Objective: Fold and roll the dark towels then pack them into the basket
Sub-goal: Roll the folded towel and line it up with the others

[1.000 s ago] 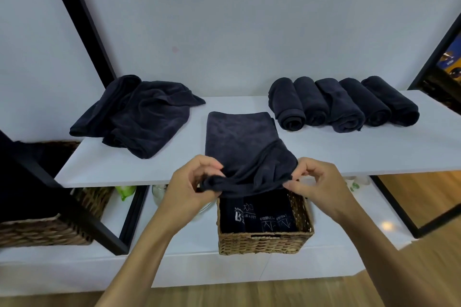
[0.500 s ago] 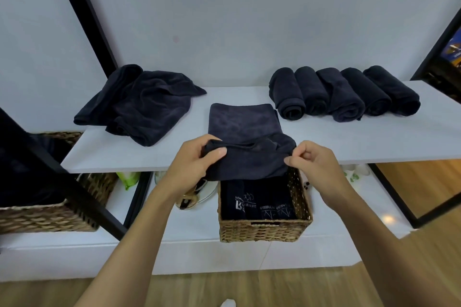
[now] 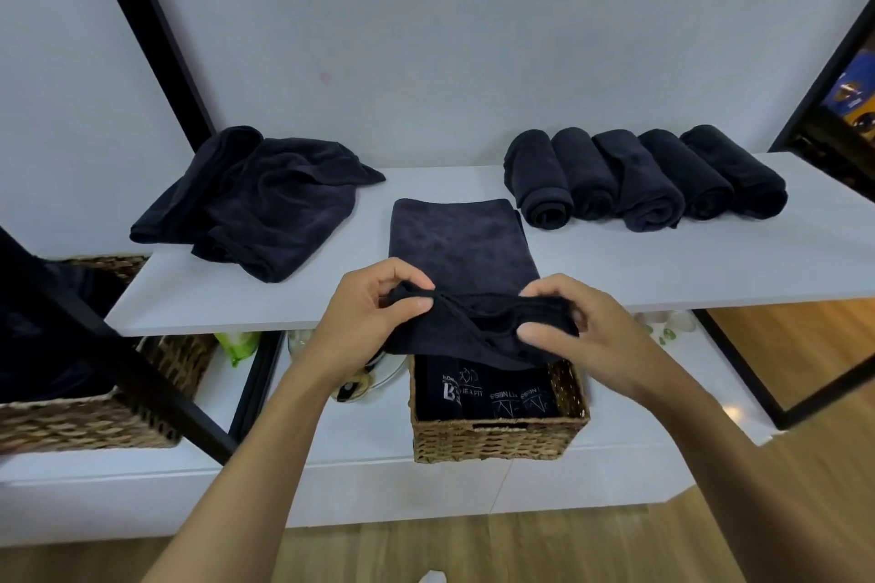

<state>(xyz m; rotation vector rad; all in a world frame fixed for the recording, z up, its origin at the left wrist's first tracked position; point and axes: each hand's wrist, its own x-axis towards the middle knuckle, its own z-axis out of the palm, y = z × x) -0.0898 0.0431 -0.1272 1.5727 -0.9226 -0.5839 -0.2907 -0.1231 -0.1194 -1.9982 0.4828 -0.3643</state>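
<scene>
Five rolled dark towels [image 3: 644,180] lie side by side at the back right of the white upper shelf [image 3: 710,270], each touching its neighbour. At the shelf's back left sits a loose heap of unfolded dark towels [image 3: 265,199]. Between the two groups, a folded dark towel [image 3: 459,241] lies flat in a long strip running from the back toward the front edge, and both hands lift its near end off the shelf.

The left hand [image 3: 369,327] pinches the left corner of that end, with its fingers [image 3: 397,272] curled over the top and the thumb on the near side. The right hand [image 3: 596,336] grips the right corner in the same way, curled round the bunched cloth. The near end is turned over on itself into a thick fold (whether it makes a full turn of a roll I cannot tell) and hangs just past the shelf's front edge.

Directly below, on the white lower shelf [image 3: 355,450], stands a woven basket [image 3: 497,440] holding printed dark towels [image 3: 492,388] packed side by side. A second woven basket [image 3: 80,421] with dark cloth inside stands at the far left, partly behind a black frame bar [image 3: 118,353]. A green packet [image 3: 236,343] lies on the lower shelf under the upper one.
</scene>
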